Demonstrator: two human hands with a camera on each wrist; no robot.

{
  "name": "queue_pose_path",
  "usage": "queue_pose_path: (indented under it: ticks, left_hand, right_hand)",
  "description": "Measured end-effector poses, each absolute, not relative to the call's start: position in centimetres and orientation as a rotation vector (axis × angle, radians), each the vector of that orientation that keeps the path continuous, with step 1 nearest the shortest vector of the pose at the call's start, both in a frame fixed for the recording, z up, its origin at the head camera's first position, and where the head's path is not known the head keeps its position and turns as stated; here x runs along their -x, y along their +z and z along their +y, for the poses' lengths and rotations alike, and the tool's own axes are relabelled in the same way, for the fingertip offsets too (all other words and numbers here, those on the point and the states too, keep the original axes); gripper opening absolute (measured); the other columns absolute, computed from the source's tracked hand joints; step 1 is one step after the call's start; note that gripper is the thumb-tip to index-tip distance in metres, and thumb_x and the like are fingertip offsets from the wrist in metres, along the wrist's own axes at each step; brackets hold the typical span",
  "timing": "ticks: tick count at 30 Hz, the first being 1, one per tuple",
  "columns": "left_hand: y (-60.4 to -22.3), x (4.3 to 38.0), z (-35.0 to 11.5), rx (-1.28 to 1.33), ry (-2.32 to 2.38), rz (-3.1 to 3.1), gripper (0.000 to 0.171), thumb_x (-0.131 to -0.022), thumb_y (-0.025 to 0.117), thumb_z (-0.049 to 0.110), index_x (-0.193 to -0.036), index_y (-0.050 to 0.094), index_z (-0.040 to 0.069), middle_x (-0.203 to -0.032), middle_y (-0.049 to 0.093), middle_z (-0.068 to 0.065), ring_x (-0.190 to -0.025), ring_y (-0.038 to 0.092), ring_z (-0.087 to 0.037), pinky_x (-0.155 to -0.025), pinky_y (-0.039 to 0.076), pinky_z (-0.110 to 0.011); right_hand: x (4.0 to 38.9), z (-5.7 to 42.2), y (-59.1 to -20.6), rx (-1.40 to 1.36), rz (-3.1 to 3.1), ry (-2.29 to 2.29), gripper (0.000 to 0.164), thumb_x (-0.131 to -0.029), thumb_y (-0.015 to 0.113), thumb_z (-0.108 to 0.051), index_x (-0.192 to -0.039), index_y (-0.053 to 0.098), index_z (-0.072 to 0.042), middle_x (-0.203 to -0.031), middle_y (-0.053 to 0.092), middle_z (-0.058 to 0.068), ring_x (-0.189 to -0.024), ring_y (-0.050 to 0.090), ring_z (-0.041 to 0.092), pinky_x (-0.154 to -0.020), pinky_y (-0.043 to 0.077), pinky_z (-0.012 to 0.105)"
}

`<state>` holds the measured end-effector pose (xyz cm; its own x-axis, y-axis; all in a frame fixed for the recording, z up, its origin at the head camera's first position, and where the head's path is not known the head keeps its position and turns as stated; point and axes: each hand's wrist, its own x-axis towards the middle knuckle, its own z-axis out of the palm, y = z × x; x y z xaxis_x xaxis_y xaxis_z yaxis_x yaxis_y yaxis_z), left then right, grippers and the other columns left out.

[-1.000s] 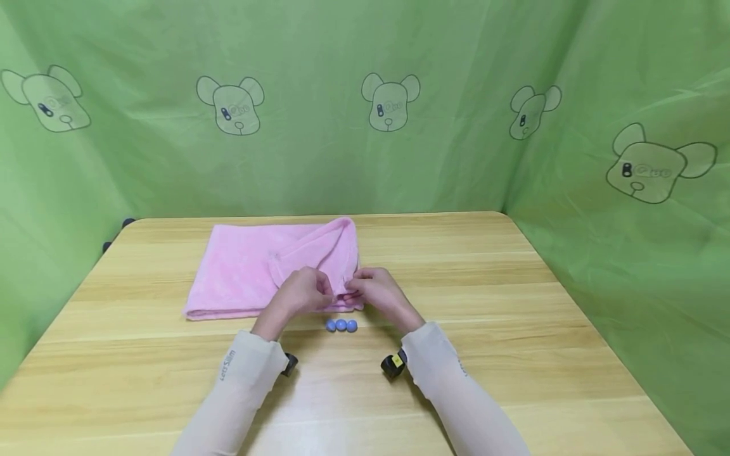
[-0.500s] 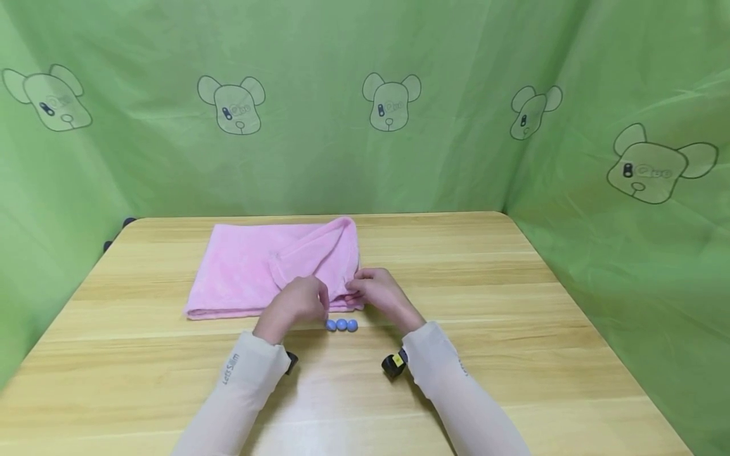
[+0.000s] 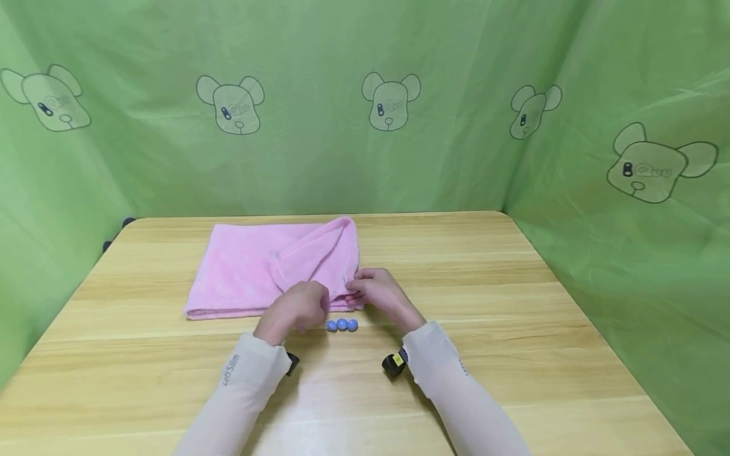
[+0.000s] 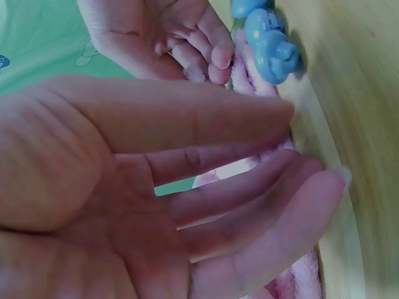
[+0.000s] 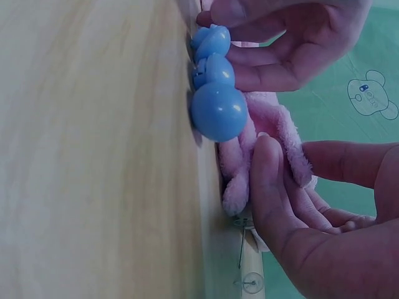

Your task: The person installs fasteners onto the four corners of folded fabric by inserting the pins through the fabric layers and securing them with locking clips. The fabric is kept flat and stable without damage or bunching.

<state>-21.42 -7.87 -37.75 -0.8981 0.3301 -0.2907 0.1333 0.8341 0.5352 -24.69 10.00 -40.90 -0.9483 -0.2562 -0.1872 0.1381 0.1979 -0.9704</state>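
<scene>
A folded pink towel (image 3: 239, 266) lies on the table, its right part folded over. My right hand (image 3: 379, 292) pinches the towel's near right corner between thumb and fingers, as the right wrist view shows. Three blue round clips (image 3: 342, 325) sit in a row in front of the towel; the nearest one in the right wrist view looks like a smooth ball (image 5: 219, 112). My left hand (image 3: 299, 307) hovers just left of them, fingers loosely bent and apart from the thumb, with nothing in it in the left wrist view (image 4: 187, 174).
A thin metal pin (image 5: 242, 249) and a small clear disc (image 5: 252, 283) show below the towel corner in the right wrist view. The wooden table (image 3: 513, 354) is enclosed by green curtains (image 3: 319, 164) at the back and sides.
My left hand has let go of the towel's edge and come down toward the blue clips, then slightly left. The right hand stays at the towel corner.
</scene>
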Motion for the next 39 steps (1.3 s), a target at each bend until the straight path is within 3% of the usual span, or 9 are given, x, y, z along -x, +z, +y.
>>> queue_pose_path:
  ticks: [5,14,23,31,35,39]
  left_hand:
    - [-37.6,21.2,-7.6,-0.336,0.749,2.603,0.023,-0.070,0.079,-0.002,-0.086,0.064,0.005,-0.079,0.059,-0.005,-0.058,0.058,-0.019,-0.051,0.053,-0.030]
    - [-37.8,21.2,-7.2,-0.474,0.691,2.662,0.028,-0.068,0.085,0.008,-0.084,0.063,0.007,-0.077,0.058,-0.001,-0.070,0.054,-0.019,-0.062,0.048,-0.032]
    - [-38.1,21.8,-7.5,-0.524,0.729,2.732,0.010,-0.075,0.073,0.004,-0.074,0.065,0.009,-0.071,0.060,0.000,-0.067,0.055,-0.017,-0.062,0.050,-0.032]
    - [-37.9,22.7,-7.7,-0.431,1.023,2.854,0.005,-0.086,0.068,0.005,-0.084,0.064,0.005,-0.073,0.060,-0.003,-0.068,0.056,-0.019,-0.063,0.049,-0.034]
    - [-38.4,23.0,-7.4,-0.416,1.202,2.870,0.012,-0.086,0.066,0.001,-0.096,0.066,0.007,-0.073,0.064,-0.004,-0.061,0.055,-0.017,-0.058,0.048,-0.033]
    - [-39.0,23.3,-7.5,-0.429,1.342,2.908,0.021,-0.085,0.065,-0.004,-0.098,0.072,0.011,-0.077,0.069,-0.005,-0.061,0.058,-0.017,-0.061,0.049,-0.035]
  right_hand:
    - [24.7,10.0,-40.9,0.097,2.162,-1.816,0.013,-0.091,0.061,-0.001,-0.099,0.062,0.010,-0.086,0.068,0.022,-0.077,0.067,0.027,-0.067,0.057,0.029]
    - [24.7,10.0,-40.8,0.103,2.196,-1.807,0.012,-0.091,0.060,0.000,-0.095,0.064,0.010,-0.081,0.068,0.017,-0.073,0.067,0.022,-0.065,0.057,0.026]
    - [24.7,9.9,-40.9,0.101,2.208,-1.804,0.010,-0.090,0.061,0.000,-0.094,0.064,0.009,-0.081,0.068,0.016,-0.073,0.067,0.022,-0.065,0.056,0.026]
    - [24.2,9.8,-40.0,0.130,2.177,-1.798,0.014,-0.093,0.058,0.001,-0.099,0.062,0.013,-0.090,0.066,0.027,-0.082,0.066,0.034,-0.070,0.057,0.032]
    - [24.1,9.8,-39.7,0.135,2.176,-1.767,0.018,-0.095,0.055,0.001,-0.103,0.061,0.016,-0.096,0.065,0.031,-0.089,0.064,0.040,-0.073,0.057,0.035]
    - [24.6,10.0,-40.7,0.143,2.176,-1.781,0.018,-0.094,0.059,-0.003,-0.102,0.064,0.012,-0.094,0.066,0.028,-0.085,0.065,0.037,-0.070,0.057,0.032]
